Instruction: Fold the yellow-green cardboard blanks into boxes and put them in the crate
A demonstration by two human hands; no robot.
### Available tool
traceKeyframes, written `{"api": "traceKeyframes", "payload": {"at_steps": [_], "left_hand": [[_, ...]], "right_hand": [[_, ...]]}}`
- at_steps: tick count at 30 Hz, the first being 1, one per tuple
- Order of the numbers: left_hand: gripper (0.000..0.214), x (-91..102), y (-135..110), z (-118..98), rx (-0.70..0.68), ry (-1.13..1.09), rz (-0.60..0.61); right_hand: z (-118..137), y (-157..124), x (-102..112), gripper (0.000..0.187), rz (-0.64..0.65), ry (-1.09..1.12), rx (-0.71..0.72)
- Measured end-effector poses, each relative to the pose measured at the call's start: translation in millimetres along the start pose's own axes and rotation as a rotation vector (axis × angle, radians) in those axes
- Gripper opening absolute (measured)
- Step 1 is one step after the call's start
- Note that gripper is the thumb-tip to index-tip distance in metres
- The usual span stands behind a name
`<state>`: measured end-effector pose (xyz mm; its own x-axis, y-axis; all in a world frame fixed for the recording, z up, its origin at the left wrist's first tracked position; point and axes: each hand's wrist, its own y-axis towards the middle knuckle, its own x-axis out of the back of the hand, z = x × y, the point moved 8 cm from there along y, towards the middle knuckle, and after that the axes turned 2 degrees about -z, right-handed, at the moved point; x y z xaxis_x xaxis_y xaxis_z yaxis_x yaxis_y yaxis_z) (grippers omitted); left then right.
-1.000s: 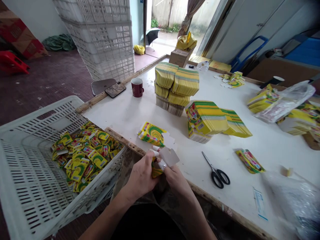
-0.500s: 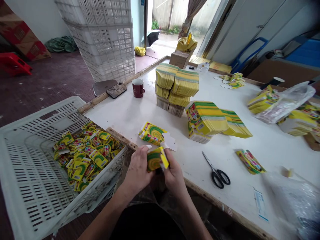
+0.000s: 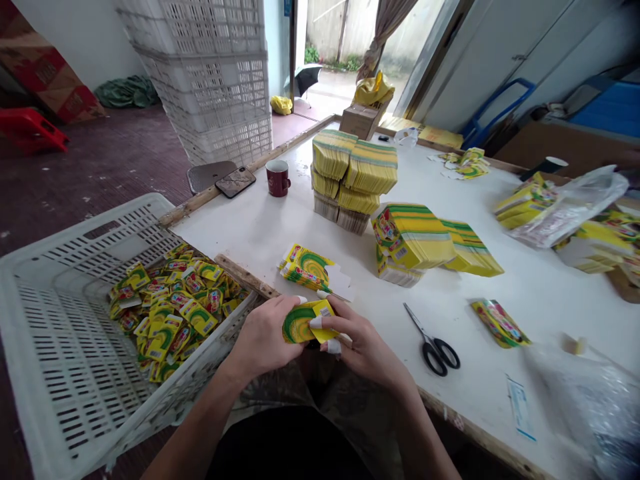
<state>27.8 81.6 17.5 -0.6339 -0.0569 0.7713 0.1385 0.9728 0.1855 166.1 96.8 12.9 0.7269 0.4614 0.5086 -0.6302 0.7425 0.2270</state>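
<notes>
Over the table's front edge, a small yellow and green printed carton (image 3: pixel 299 323) is held between my two hands. My left hand (image 3: pixel 267 333) is closed round its left end, thumb along the top. At the right end, my right hand (image 3: pixel 367 343) grips it with the fingers on the end flap; white coverings show on several fingertips. Just beyond the hands lies a small pile of flat yellow cartons (image 3: pixel 307 267) with white flaps pointing right. To the left, a white plastic crate (image 3: pixel 55 333) holds many similar small cartons (image 3: pixel 170 313).
Black-handled scissors (image 3: pixel 435 350) and a flat carton piece (image 3: pixel 500 323) lie to the right. Stacks of cartons (image 3: pixel 373 167) stand mid-table, with more bundles (image 3: pixel 415 240) nearer. A maroon mug (image 3: pixel 277 179) and a phone (image 3: pixel 235 181) are at the left edge. Plastic bags (image 3: pixel 595 400) are at the right.
My right hand has turned over the carton's right end, its fingers now across the flap. The carton's broad face now shows more. The things on the table have stayed put.
</notes>
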Motion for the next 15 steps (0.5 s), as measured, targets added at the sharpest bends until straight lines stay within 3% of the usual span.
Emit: {"api": "traceKeyframes", "payload": {"at_steps": [5,10,15], "left_hand": [[0.046,-1.9,0,1,0.034,0.022,-0.013],[0.049,-4.1,-1,-1,0.03,0.006,-0.038],[0.052,-5.7,-2,-1,0.097,0.007,-0.115]], "right_hand": [[-9,-5,-9,0.024,-0.105,0.017,-0.059],[-16,-12,-22,0.053,-0.164,0.182,-0.123],[-18,-9,-15,0.059,-0.315,0.139,-0.16]]}}
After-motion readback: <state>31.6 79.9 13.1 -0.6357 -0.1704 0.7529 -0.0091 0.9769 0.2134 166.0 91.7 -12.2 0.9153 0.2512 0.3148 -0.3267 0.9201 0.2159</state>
